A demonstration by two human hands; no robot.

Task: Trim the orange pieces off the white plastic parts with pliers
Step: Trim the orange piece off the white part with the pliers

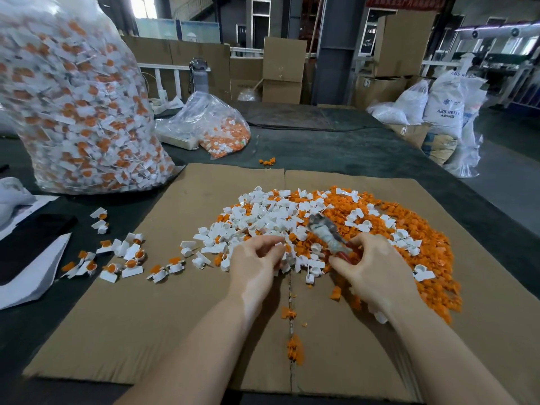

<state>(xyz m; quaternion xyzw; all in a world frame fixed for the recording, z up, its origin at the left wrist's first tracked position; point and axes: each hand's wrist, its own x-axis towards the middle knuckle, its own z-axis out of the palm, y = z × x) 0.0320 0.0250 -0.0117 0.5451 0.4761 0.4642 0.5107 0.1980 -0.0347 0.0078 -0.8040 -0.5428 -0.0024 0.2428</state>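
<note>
With your left hand pinching a white plastic part at frame centre and your right hand gripping the pliers, a blurred, hasty snip may nick your fingertips.

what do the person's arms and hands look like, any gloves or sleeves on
Both arms are bare from the bottom edge of the picture up to the wrists, with no sleeves showing. The left hand and the right hand wear no gloves. No watch, ring, bracelet or marking can be seen on either one.
</note>
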